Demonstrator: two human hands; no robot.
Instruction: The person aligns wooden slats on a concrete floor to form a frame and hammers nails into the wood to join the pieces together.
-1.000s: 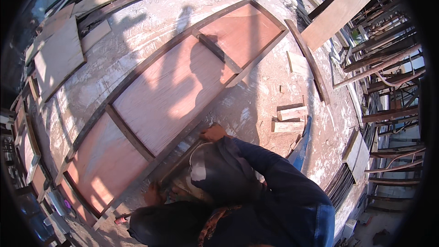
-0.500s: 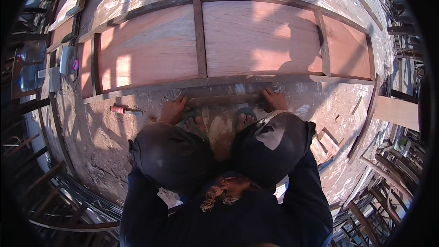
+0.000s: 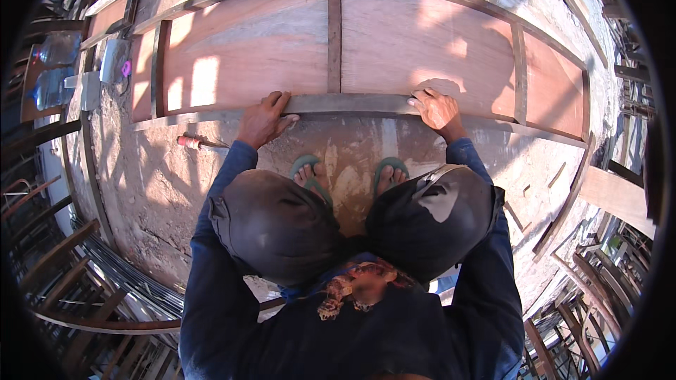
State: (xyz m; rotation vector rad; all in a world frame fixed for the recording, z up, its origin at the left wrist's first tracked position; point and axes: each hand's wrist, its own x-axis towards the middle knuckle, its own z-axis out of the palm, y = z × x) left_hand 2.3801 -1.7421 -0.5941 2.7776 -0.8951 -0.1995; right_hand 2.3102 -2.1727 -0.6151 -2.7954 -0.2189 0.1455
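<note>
A short wooden strip [image 3: 352, 103] is held level between my two hands, over the near rail of a long wooden-framed plywood panel [image 3: 253, 49]. My left hand [image 3: 264, 118] grips its left end, fingers over the top edge and thumb on the near side. At the right end, my right hand [image 3: 438, 110] is closed on the wood with its fingertips curled over. Behind the strip, the middle of the panel's near rail is hidden. On the ground left of my left hand lies a red-handled tool [image 3: 189, 141] with a metal blade.
My sandalled feet [image 3: 389, 169] are on the dirty floor between the panel and my knees. Large water bottles [image 3: 53, 88] stand at the far left. Long timber [image 3: 563, 200] and wood scraps lie at right. Stacked wooden pieces line both sides.
Both hands have risen from the ground near my feet and moved away from me, bringing the wooden strip up to the panel's near rail. My view has shifted slightly.
</note>
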